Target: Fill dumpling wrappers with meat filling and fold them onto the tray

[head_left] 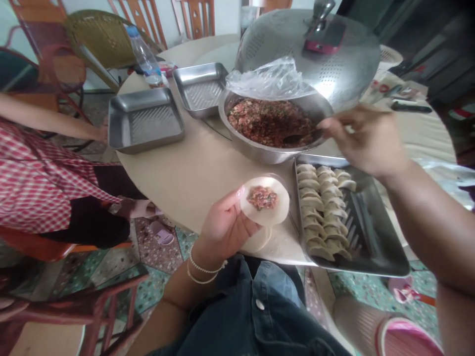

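Home dining area: table [200, 163], chairs [97, 40]

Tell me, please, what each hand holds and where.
Left hand: round white dough wrapper, by its edge and underside. Right hand: dark spoon, apparently by its handle.

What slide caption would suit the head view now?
Left hand holding a wrapper topped with filling; right hand at the bowl, near a tray of dumplings.
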